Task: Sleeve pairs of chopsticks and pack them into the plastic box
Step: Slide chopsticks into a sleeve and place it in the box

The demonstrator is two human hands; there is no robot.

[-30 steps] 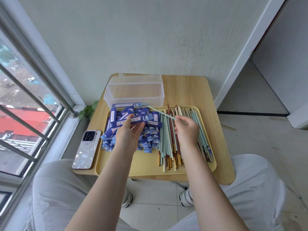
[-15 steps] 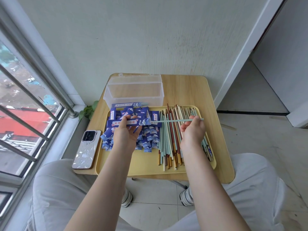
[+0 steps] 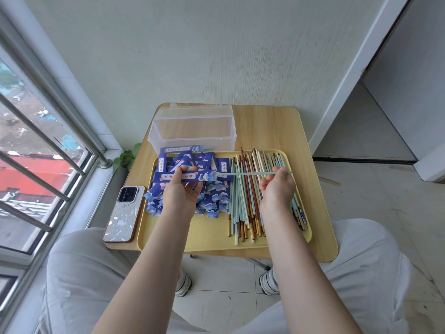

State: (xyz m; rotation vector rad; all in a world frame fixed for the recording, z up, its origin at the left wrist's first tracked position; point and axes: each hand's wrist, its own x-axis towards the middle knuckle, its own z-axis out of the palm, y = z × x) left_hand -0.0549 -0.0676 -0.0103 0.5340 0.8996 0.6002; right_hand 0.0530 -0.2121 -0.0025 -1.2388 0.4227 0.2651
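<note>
While a blue paper sleeve [image 3: 185, 176] is pinched in the left hand [image 3: 182, 192], pale green chopsticks [image 3: 250, 173] are gripped by the right hand [image 3: 277, 186]. Their long axis is held level, left to right, above the yellow tray [image 3: 209, 235], tips entered in the sleeve's right end.
</note>
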